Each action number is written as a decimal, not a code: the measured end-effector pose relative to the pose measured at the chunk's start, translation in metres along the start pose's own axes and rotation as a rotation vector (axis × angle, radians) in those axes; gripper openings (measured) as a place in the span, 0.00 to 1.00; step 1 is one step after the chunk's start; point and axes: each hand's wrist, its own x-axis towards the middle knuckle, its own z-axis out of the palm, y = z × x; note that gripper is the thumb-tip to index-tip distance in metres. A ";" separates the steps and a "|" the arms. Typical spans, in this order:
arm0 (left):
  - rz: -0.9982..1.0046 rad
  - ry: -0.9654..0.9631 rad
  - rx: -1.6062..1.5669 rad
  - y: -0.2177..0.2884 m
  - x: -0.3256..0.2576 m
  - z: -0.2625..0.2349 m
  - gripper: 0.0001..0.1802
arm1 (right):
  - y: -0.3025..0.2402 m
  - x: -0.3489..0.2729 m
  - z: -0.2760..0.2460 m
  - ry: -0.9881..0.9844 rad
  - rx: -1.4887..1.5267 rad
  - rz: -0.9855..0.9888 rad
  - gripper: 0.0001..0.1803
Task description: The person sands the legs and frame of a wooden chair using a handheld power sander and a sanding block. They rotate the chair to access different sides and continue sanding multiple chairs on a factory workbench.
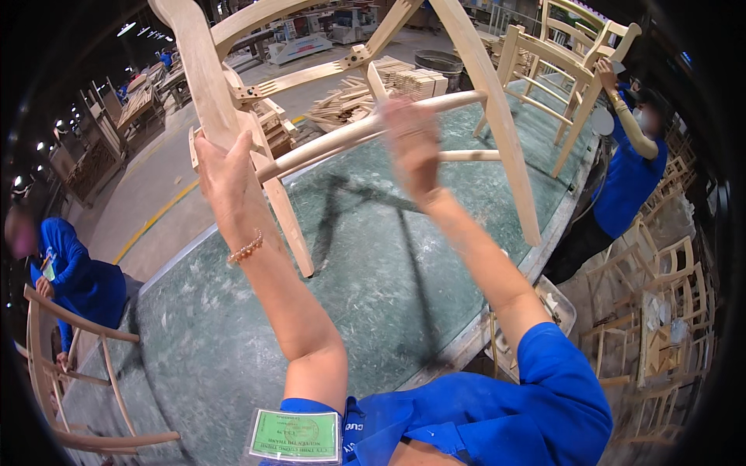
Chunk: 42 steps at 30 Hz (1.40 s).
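An unpainted wooden chair frame (210, 78) stands tilted on the green worktable in front of me, one leg tip near the tabletop. My left hand (228, 175) is closed round its left leg, thumb upward, close to where a rung joins. Across the middle of the round rung (318, 147) lies my right hand (410, 146), blurred by motion. Its fingers are too smeared to show whether they grip the wood or rub along it, or whether anything is under them. Screwed corner joints show on the frame's upper rails.
The green worktable (353, 311) has a pale edge. At right, a person in blue (633, 175) handles another chair (571, 70); at left, another person (81, 272) is beside a chair frame (109, 346). Wood pieces (350, 105) are stacked beyond, and several chair frames (668, 272) stand lower right.
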 end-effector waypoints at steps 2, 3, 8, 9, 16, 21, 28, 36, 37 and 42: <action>-0.012 -0.022 -0.029 0.000 -0.001 -0.002 0.31 | -0.058 -0.002 0.017 -0.142 0.202 -0.159 0.28; -0.023 -0.054 -0.067 0.006 -0.004 0.002 0.31 | -0.074 -0.006 0.020 -0.175 0.316 -0.210 0.27; 0.026 0.018 0.002 0.003 -0.004 -0.012 0.31 | -0.076 -0.014 -0.006 -0.028 0.418 0.040 0.25; 0.027 0.023 -0.010 0.004 -0.008 -0.009 0.31 | -0.062 0.000 -0.018 0.121 0.344 0.075 0.26; -0.059 -0.076 -0.085 0.020 -0.015 -0.001 0.32 | -0.076 -0.034 -0.004 -0.027 0.147 0.272 0.28; 0.014 -0.006 0.008 0.006 -0.009 -0.011 0.33 | -0.072 -0.042 -0.022 -0.002 0.382 0.437 0.26; 0.043 0.018 -0.081 0.002 -0.008 0.002 0.31 | -0.078 -0.021 0.017 0.143 0.289 0.356 0.28; 0.024 0.010 0.000 0.003 -0.001 0.005 0.27 | -0.040 -0.019 0.008 0.208 0.284 0.529 0.30; 0.019 0.014 -0.005 0.001 -0.001 0.004 0.28 | -0.051 -0.016 0.011 0.206 0.308 0.521 0.29; 0.033 -0.007 -0.041 0.002 -0.003 0.002 0.30 | -0.055 -0.015 0.008 0.087 0.101 0.169 0.25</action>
